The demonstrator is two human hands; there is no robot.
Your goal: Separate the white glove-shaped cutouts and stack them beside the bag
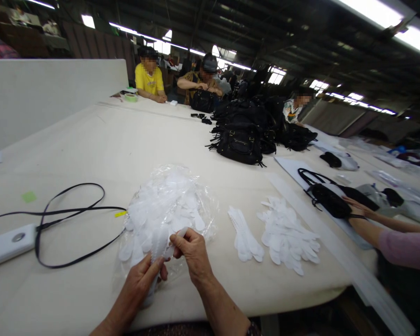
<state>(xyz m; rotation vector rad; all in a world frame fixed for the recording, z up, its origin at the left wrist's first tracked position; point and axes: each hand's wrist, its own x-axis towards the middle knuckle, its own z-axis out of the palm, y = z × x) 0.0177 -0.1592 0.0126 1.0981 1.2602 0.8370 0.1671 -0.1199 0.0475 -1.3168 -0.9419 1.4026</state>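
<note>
My left hand (142, 280) is closed around a small stack of white paddle-shaped strips (158, 242), flat pieces with a rounded end and toothed edges. Thumb and fingers of my right hand (192, 252) pinch one white strip (182, 232) beside that stack. Just beyond both hands lies a clear plastic bag (205, 205) spread open, heaped with many more such strips (175, 196). To the right a neat row of strips (245, 235) rests on the table, and next to it is a loose, fanned pile of strips (289, 235).
A white power bank (10, 245) with a black cord (73, 212) lies at left. Black bags (241, 140) are piled farther back. At right, a co-worker's hand (359, 207) touches a black bag (329, 200). Several people sit or stand around the pale table (91, 149).
</note>
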